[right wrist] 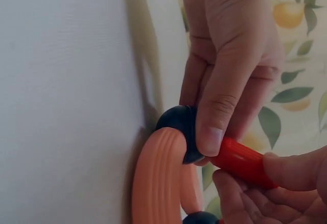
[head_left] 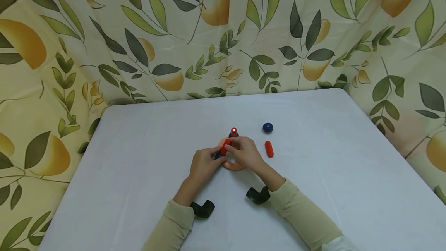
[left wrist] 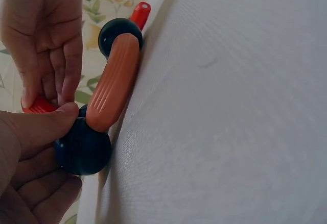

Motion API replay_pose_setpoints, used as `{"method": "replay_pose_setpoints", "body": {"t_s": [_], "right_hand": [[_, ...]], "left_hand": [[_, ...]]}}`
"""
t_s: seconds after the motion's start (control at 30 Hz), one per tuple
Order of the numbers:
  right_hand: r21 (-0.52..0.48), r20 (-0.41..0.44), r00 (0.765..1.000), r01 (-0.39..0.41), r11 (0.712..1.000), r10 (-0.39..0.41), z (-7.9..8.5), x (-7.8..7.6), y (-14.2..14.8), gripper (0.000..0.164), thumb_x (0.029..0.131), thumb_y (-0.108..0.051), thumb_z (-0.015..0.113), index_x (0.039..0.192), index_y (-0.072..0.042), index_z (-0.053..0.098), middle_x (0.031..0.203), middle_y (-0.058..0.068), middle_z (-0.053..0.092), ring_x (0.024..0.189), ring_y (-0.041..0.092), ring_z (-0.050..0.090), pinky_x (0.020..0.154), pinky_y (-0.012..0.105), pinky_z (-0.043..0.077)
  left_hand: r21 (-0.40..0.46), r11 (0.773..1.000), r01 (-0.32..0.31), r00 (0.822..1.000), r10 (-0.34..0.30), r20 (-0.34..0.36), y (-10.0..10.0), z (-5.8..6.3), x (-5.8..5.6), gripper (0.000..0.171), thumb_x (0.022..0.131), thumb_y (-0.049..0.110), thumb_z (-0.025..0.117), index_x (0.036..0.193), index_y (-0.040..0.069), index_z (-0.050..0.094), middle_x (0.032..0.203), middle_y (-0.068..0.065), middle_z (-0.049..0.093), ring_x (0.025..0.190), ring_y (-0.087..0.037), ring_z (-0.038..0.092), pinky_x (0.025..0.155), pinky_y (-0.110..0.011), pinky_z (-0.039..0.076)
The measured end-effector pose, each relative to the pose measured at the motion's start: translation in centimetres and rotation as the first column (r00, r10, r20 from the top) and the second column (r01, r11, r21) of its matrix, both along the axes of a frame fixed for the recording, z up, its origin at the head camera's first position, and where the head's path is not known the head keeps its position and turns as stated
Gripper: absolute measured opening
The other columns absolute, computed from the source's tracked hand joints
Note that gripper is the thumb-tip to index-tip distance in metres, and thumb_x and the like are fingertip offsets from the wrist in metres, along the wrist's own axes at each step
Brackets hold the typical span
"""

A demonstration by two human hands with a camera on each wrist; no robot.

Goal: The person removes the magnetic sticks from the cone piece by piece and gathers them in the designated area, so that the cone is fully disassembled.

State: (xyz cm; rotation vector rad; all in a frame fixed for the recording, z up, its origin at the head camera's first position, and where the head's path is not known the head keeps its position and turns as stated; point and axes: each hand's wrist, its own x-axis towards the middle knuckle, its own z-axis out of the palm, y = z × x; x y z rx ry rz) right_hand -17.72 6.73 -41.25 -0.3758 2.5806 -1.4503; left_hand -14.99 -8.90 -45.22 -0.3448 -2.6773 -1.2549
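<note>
A ring of ribbed orange curved pieces [head_left: 234, 165] [left wrist: 113, 83] [right wrist: 158, 178] joined by dark blue balls lies in front of me. My left hand [head_left: 204, 162] [left wrist: 36, 157] grips the near-left blue ball [left wrist: 83, 146] [right wrist: 176, 119] between thumb and fingers. With its fingertips, my right hand [head_left: 246, 152] [right wrist: 286, 183] pinches a short red stick [head_left: 225, 146] [right wrist: 245, 163], whose inner end is at that ball. Whether the stick sits in the ball is hidden by the left thumb. Another red stick [head_left: 234, 131] [left wrist: 140, 15] stands out from the ring's far blue ball [left wrist: 115, 34].
On the white table [head_left: 139, 165], right of the ring, lie a loose blue ball [head_left: 268, 128] and, nearer me, a loose red stick [head_left: 269, 148]. Black devices [head_left: 203, 209] are at both wrists. Leaf-and-fruit patterned cloth [head_left: 216, 42] hangs behind the table.
</note>
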Motion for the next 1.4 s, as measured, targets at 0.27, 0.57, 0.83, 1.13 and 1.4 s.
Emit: {"method": "replay_pose_setpoints", "body": {"t_s": [0.27, 0.57, 0.83, 1.13, 1.4], "right_hand": [[-0.003, 0.046, 0.999, -0.011, 1.000, 0.011, 0.3, -0.1, 0.2, 0.020, 0.090, -0.007, 0.059, 0.105, 0.004, 0.065, 0.092, 0.009, 0.067, 0.090, 0.025, 0.062, 0.084, 0.038, 0.047], [0.036, 0.014, 0.999, -0.038, 0.999, 0.038, 1.4, 0.0, 1.1, 0.023, 0.090, -0.007, 0.058, 0.108, 0.005, 0.064, 0.095, 0.012, 0.066, 0.090, 0.026, 0.062, 0.082, 0.039, 0.048], [0.050, 0.031, 0.999, 0.024, 0.998, -0.025, 1.8, -0.6, 4.5, 0.027, 0.091, -0.008, 0.056, 0.112, 0.009, 0.060, 0.098, 0.017, 0.065, 0.091, 0.027, 0.061, 0.076, 0.037, 0.049], [0.116, 0.117, 0.988, 0.090, 0.989, -0.103, 2.1, -1.6, 9.6, 0.034, 0.094, -0.011, 0.052, 0.119, 0.012, 0.053, 0.107, 0.024, 0.060, 0.097, 0.034, 0.056, 0.086, 0.046, 0.044], [0.177, 0.151, 0.981, 0.092, 0.980, -0.119, 1.7, -1.3, 13.4, 0.037, 0.093, -0.011, 0.053, 0.118, 0.015, 0.051, 0.104, 0.024, 0.060, 0.096, 0.034, 0.053, 0.084, 0.045, 0.043]], "left_hand": [[0.017, 1.000, 0.009, 1.000, -0.009, -0.011, 0.1, 0.1, 0.1, 0.040, 0.076, 0.018, 0.076, 0.109, -0.002, 0.066, 0.100, -0.013, 0.066, 0.068, -0.010, 0.052, 0.054, -0.019, 0.037], [-0.007, 1.000, 0.016, 1.000, -0.016, -0.022, 0.0, 0.2, 0.1, 0.037, 0.077, 0.017, 0.076, 0.108, -0.002, 0.067, 0.100, -0.011, 0.067, 0.074, -0.012, 0.059, 0.059, -0.024, 0.046], [0.016, 1.000, -0.009, 1.000, 0.009, 0.001, 0.2, -0.2, -0.1, 0.035, 0.076, 0.017, 0.076, 0.106, 0.002, 0.069, 0.101, -0.007, 0.067, 0.098, -0.018, 0.061, 0.081, -0.033, 0.049], [0.038, 0.999, -0.031, 1.000, 0.031, -0.002, 0.3, -0.5, 0.0, 0.035, 0.075, 0.017, 0.077, 0.106, 0.003, 0.069, 0.100, -0.006, 0.068, 0.099, -0.017, 0.061, 0.082, -0.033, 0.048], [0.042, 0.998, -0.036, 0.999, 0.036, 0.005, 0.3, -0.5, 0.0, 0.035, 0.075, 0.018, 0.077, 0.106, 0.004, 0.069, 0.101, -0.005, 0.067, 0.099, -0.017, 0.061, 0.081, -0.030, 0.049]]}}
